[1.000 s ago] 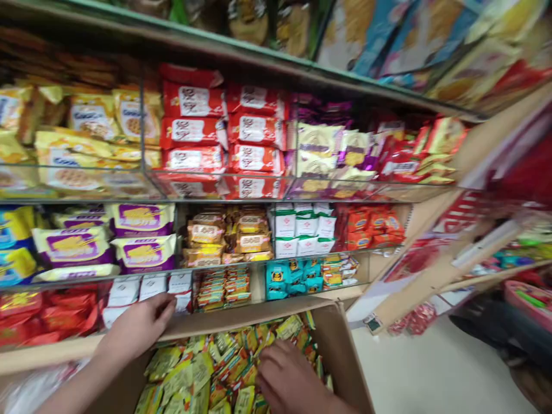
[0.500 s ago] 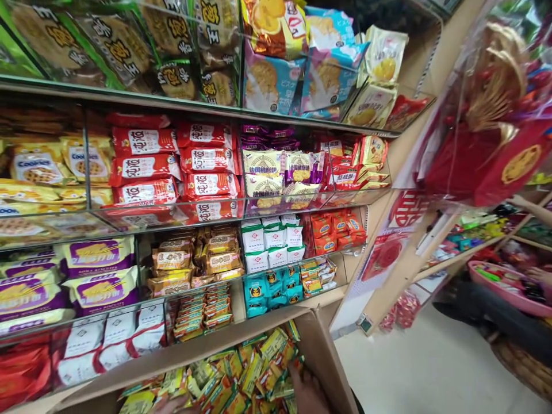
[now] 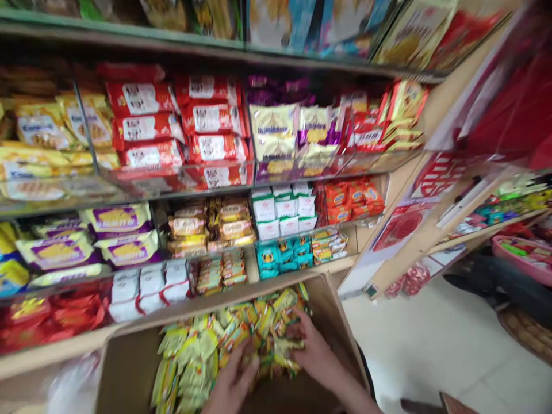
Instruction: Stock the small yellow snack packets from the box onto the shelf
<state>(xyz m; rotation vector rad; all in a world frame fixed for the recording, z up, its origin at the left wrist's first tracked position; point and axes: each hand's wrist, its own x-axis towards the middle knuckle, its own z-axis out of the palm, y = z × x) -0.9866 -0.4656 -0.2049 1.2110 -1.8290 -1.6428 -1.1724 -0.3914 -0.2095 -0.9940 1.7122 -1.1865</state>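
A cardboard box (image 3: 125, 368) holds a heap of small yellow-green snack packets (image 3: 190, 356). Both my hands reach into it. My left hand (image 3: 235, 376) is low over the middle of the heap, thumb and fingers apart among the packets. At the heap's right side is my right hand (image 3: 313, 348), its fingers spread and bent around loose packets without a visible grip. Motion blurs the fingertips of both hands, and packets partly hide them.
Glass-fronted shelves (image 3: 181, 172) of packaged snacks rise behind the box, with teal packets (image 3: 284, 256) just past its far edge. On the right are a wooden shelf post (image 3: 401, 241), pale floor (image 3: 409, 339) and a pink basin (image 3: 521, 259).
The view has tilted down, so more of the box and both hands show. My hands now stand clearer above the packets, which were mostly at the bottom edge before.
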